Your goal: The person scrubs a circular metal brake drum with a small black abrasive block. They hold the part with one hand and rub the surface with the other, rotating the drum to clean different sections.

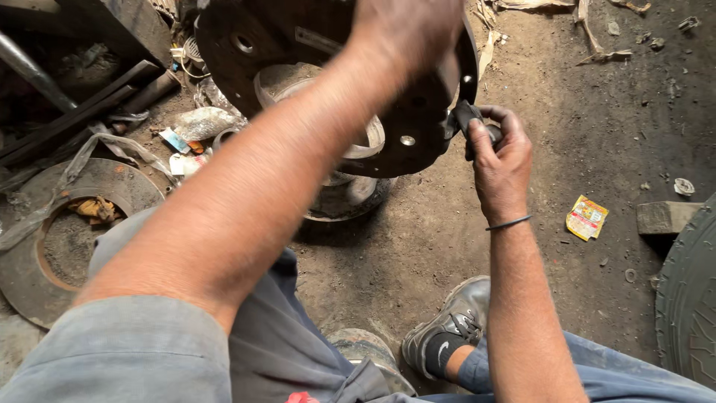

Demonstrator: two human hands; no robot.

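A person sits low over a dirt floor, seen from a head camera looking down past their own arms. The left hand reaches far forward to the top edge of a large dark metal disc, which is raised off the floor and tilted toward the viewer. The hand is blurred and its fingers lie over the disc's far rim, so whether the grip is pressed tight on the rim cannot be told. The disc has a big round centre opening and small bolt holes around its face.

The right hand is at the disc's right edge, fingers curled and pressed together around a small black tool whose tip touches the rim. A thin dark band circles that wrist.

Under the disc, on the floor, stands a round metal part, partly hidden. At the near left lies a second rusty disc with a rag in its centre. Metal bars and scraps of litter lie at the far left. To the right are a yellow wrapper, a small brick and the tread of a tyre at the frame's edge. Near the bottom, a grey shoe rests on the floor between grey trouser legs.
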